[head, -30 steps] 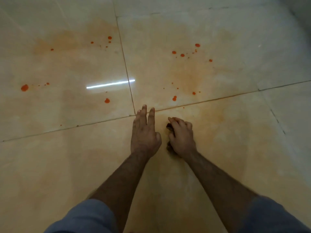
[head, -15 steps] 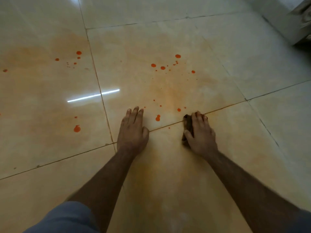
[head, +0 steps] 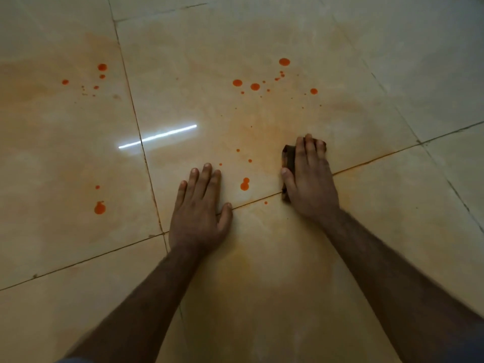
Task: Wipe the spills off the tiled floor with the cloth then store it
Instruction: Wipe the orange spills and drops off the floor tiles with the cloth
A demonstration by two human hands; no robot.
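Observation:
A dark brown cloth (head: 289,156) lies on the beige tiled floor (head: 379,231), just beyond a grout line. My right hand (head: 310,184) presses flat on it, fingers stretched over the top and thumb along its left edge, hiding most of it. My left hand (head: 199,213) rests flat on the floor, fingers straight. Between the hands sits an orange-red spill drop (head: 244,184). Farther ahead is a cluster of drops (head: 255,86). More drops (head: 102,67) mark the left tile, and a larger blot (head: 99,208) lies at the near left. Orange smears tint the tiles around the hands.
A bright streak of reflected light (head: 157,136) crosses the grout line left of centre. Grout lines (head: 136,121) split the floor into large glossy tiles. My forearms reach in from the bottom edge.
My right hand has slid the cloth forward over the grout line, and its fingers have flattened. My left hand has shifted forward too. The view has moved closer to the drops.

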